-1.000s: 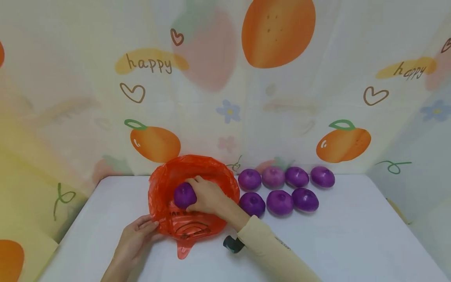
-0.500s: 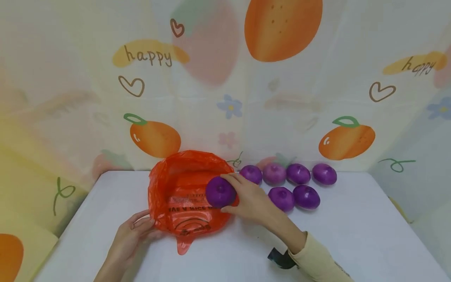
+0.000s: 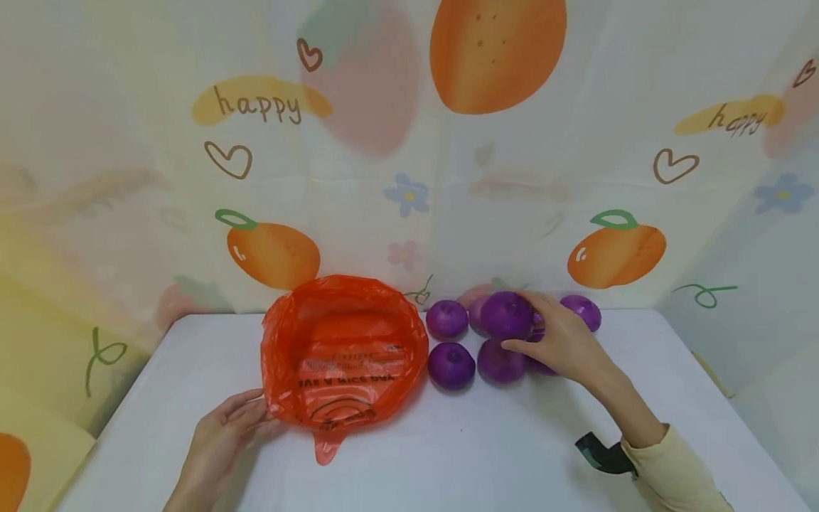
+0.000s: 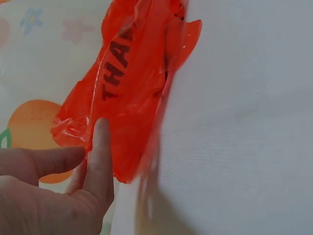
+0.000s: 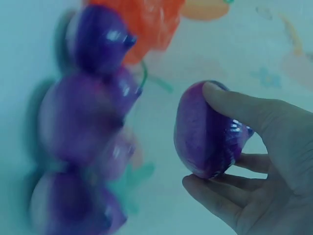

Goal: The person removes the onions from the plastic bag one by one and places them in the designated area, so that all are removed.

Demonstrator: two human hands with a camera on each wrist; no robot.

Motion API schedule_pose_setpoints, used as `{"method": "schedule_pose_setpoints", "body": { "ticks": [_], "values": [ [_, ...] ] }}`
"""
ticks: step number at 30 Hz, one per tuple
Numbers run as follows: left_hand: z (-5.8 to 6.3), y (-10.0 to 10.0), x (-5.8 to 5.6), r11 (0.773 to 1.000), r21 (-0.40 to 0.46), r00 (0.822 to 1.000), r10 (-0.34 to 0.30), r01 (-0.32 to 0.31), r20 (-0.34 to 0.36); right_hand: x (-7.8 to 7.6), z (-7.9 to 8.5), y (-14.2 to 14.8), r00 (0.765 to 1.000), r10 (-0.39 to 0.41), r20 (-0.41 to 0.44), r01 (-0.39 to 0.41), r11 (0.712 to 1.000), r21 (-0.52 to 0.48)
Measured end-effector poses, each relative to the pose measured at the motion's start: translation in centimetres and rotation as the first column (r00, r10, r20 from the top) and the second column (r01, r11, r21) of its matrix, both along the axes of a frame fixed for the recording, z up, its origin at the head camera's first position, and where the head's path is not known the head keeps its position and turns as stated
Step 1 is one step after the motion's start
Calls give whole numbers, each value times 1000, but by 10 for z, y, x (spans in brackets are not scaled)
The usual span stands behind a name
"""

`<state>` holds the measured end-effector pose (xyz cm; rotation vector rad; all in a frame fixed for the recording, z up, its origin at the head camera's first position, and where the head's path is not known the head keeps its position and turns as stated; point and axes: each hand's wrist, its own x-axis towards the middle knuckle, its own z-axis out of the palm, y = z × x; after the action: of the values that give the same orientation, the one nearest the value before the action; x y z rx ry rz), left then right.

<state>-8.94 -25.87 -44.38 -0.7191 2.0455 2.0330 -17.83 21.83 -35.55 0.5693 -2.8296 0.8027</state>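
My right hand (image 3: 566, 341) grips a purple onion (image 3: 507, 315) between thumb and fingers, above the group on the table. In the right wrist view the held onion (image 5: 208, 129) is apart from the others, its pointed tip towards the palm. To the left, the mouth of a red plastic bag (image 3: 345, 295) faces me, with dark print inside. My left hand (image 3: 220, 441) is at the bag's lower left side. The left wrist view shows its fingers extended, touching the bag (image 4: 124, 112). Behind the right hand, some onions are partly hidden.
Several purple onions stand in two rows right of the bag, among them a front-left one (image 3: 451, 366) and a back-right one (image 3: 580, 313). All this sits on a white table (image 3: 461, 455). A fruit-patterned cloth (image 3: 512, 171) hangs behind the table's far edge.
My right hand has carried the purple onion out of the bag's mouth, over its right rim, to above the other onions. The left hand has stayed at the bag's side.
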Motion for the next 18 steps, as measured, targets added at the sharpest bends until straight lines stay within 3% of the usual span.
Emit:
{"method": "schedule_pose_setpoints", "body": {
  "ticks": [5, 18],
  "values": [
    [3, 1, 1, 1000, 19, 1000, -9, 9, -24, 10, -7, 36, 996, -81, 44, 81, 997, -5],
    [-1, 2, -1, 999, 18, 999, -33, 33, 36, 21, -36, 93, 962, -264, 72, 257, 962, 93]
  ]
}}
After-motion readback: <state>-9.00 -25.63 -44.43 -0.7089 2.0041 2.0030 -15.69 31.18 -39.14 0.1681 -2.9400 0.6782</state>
